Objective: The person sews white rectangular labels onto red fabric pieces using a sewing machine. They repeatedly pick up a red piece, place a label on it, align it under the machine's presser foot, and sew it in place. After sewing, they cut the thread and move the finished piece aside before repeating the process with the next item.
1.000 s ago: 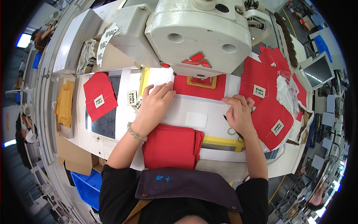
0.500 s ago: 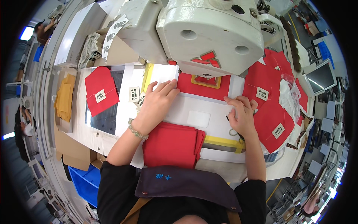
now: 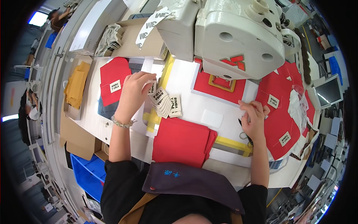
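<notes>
Left hand (image 3: 135,89): wrist up, back of hand showing, thumb and fingers pinched on one label (image 3: 152,88). Forearm rises nearly straight from the lower edge. Just right of and below the pinch, a fan of labels (image 3: 161,103); left of it, a red piece (image 3: 113,80) with its own label. Below right, the red stack (image 3: 182,141). Farther right, the red cloth (image 3: 215,85) under the machine (image 3: 242,41).

Right hand (image 3: 255,117), well right of the pinch: fingers bent, tips by the cloth's right corner. A dark tool (image 3: 243,136) lies half hidden beneath the palm; cannot tell whether this hand grips it.

Fingers cover part of the pinched label. Machine's top cut off by the frame; cloth's far edge hidden under it.

Half a second ago the left hand lay at the cloth's left edge; right hand has stayed by the cloth.
</notes>
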`<act>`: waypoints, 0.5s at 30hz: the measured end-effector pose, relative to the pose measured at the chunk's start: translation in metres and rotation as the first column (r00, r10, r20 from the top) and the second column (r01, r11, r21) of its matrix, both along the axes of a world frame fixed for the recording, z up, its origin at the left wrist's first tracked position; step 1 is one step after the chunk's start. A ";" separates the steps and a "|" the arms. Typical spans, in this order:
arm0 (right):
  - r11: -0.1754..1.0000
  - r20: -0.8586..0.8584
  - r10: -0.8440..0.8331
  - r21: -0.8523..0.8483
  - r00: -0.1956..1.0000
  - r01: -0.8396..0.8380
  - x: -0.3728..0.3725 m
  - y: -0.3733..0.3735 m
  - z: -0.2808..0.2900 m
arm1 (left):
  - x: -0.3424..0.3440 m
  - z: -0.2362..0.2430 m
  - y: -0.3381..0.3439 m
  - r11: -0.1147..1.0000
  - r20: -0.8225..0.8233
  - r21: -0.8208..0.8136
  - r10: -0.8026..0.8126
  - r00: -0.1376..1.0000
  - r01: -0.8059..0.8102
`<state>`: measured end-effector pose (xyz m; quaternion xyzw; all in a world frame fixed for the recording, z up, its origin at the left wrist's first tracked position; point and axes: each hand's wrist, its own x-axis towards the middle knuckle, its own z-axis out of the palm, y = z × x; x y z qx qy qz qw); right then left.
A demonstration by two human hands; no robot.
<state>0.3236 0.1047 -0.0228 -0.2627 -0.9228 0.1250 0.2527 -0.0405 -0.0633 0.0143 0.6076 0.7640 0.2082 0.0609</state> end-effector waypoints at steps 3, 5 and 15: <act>1.000 -0.015 0.018 0.018 1.000 -0.018 -0.001 0.001 0.000 | -0.015 0.000 -0.001 0.999 0.118 -0.037 -0.031 0.992 0.036; 0.999 -0.021 0.029 0.029 0.999 -0.028 -0.002 0.001 0.000 | -0.016 -0.001 0.001 0.996 0.182 -0.060 -0.048 0.982 0.060; 0.997 0.031 0.073 0.035 0.997 -0.075 0.000 -0.001 0.009 | -0.016 0.019 0.010 0.990 0.278 -0.123 0.105 0.955 -0.073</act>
